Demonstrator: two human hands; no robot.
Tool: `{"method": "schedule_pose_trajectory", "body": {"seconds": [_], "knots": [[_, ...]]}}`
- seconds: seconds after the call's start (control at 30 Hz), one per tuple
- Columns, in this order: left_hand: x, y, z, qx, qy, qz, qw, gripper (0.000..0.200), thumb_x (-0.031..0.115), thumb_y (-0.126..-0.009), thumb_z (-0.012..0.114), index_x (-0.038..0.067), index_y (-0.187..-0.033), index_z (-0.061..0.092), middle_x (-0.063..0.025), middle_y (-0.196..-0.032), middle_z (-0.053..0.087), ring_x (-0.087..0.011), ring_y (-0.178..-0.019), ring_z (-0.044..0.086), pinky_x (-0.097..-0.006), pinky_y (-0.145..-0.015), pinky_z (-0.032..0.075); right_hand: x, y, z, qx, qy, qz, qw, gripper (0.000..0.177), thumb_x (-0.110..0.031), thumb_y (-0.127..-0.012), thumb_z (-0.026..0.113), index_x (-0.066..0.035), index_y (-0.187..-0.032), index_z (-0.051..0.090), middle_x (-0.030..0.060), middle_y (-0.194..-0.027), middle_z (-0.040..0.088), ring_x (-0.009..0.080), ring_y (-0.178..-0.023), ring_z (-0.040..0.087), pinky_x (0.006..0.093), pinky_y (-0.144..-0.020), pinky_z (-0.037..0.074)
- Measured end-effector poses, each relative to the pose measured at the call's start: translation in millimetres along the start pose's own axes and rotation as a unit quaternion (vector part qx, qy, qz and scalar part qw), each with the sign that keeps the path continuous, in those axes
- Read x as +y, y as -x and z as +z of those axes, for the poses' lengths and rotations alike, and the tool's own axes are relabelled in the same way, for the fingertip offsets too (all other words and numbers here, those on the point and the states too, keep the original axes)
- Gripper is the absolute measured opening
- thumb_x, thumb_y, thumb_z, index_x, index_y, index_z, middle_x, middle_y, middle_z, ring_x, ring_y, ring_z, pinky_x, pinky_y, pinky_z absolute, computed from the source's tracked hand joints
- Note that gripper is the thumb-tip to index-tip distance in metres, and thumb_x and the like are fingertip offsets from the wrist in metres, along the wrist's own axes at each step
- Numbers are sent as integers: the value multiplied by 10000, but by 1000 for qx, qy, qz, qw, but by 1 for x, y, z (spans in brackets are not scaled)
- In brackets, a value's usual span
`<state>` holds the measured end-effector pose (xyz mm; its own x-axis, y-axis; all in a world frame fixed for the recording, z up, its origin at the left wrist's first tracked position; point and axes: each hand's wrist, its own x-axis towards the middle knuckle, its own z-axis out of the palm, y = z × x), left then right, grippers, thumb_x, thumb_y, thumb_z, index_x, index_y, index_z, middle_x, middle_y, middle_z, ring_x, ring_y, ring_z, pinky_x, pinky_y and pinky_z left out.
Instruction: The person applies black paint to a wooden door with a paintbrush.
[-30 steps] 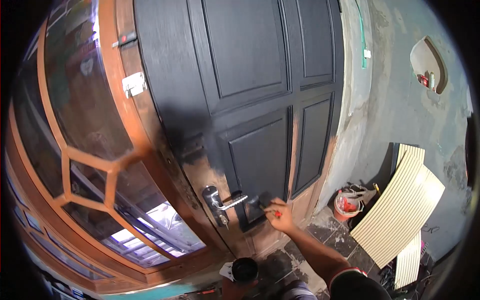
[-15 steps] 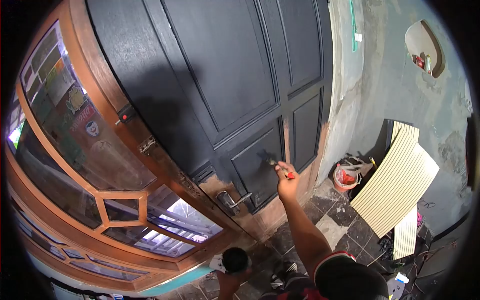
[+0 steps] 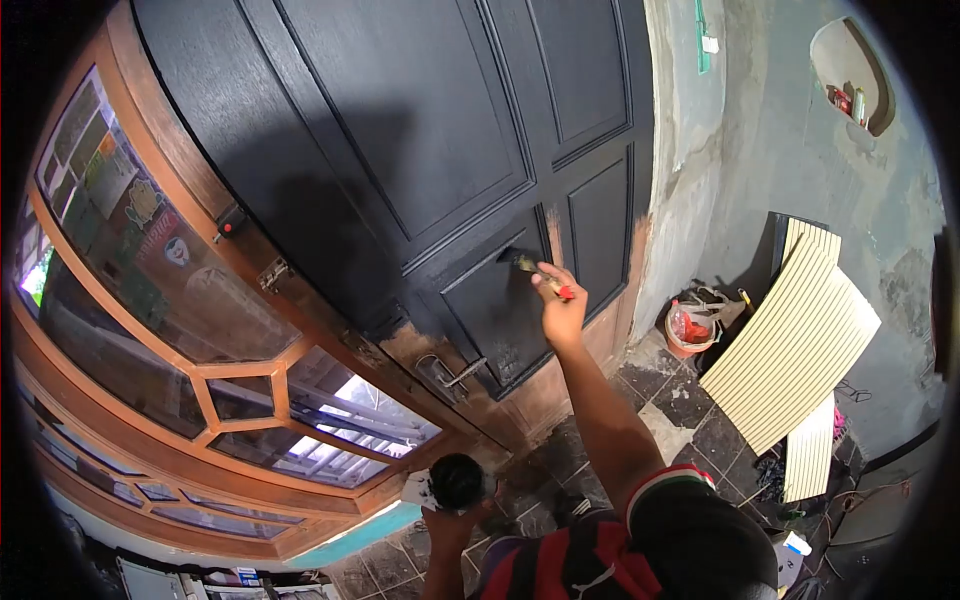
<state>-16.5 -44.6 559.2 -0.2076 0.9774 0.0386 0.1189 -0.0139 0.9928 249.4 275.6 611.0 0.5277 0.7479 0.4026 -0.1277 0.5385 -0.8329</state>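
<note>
My right hand (image 3: 562, 312) grips a paintbrush (image 3: 526, 264) with a red handle end. Its dark bristles touch the lower panel of a wooden door (image 3: 440, 110), which is mostly coated in black. Brown wood still shows around the metal door handle (image 3: 450, 375) and along the bottom. Low in front of me, my left hand (image 3: 447, 522) is closed around a container of black paint (image 3: 457, 482). Something white sticks out at the container's left side. The fingers under it are partly hidden.
To the left runs a brown window frame (image 3: 240, 360) with glass panes. Ribbed cream panels (image 3: 790, 350) lean at the right near a bucket (image 3: 690, 335). A grey wall with a niche (image 3: 850, 75) stands behind them, and dark tiles cover the floor (image 3: 640, 380).
The view has shifted, so the door sits farther left and higher. My right hand and brush have moved up the lower panel. The paint container is now seen more fully.
</note>
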Motion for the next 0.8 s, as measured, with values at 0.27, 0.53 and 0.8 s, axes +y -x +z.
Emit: {"method": "schedule_pose_trajectory", "body": {"seconds": [0.27, 0.53, 0.8], "knots": [[6, -29, -22, -49, -9, 11, 999, 955, 83, -674, 1043, -17, -1469, 523, -130, -1383, 666, -246, -1247, 681, -395, -1099, 557, 161, 83, -66, -22, 76, 224, 971, 298, -133, -973, 835, 43, -1211, 799, 67, -974, 783, 141, -891, 718, 287, -829, 567], [-13, -66, -55, -90, -27, 13, 995, 932, 49, -665, 1023, 36, -1477, 565, -106, -1389, 681, -252, -1292, 669, -425, -1136, 542, 35, 6, 6, -21, 204, 23, 978, 221, -163, -953, 800, -7, -1106, 834, 185, -936, 819, 251, -873, 786, 363, -844, 593], [-1, -84, -61, -116, -10, 19, 993, 934, 72, -658, 1023, 49, -1478, 576, -97, -1391, 686, -254, -1288, 671, -418, -1148, 529, 63, 17, -8, 105, -200, 219, 949, 242, -13, -1013, 729, 84, -1233, 751, 121, -1023, 759, 197, -875, 736, 314, -883, 612]]}}
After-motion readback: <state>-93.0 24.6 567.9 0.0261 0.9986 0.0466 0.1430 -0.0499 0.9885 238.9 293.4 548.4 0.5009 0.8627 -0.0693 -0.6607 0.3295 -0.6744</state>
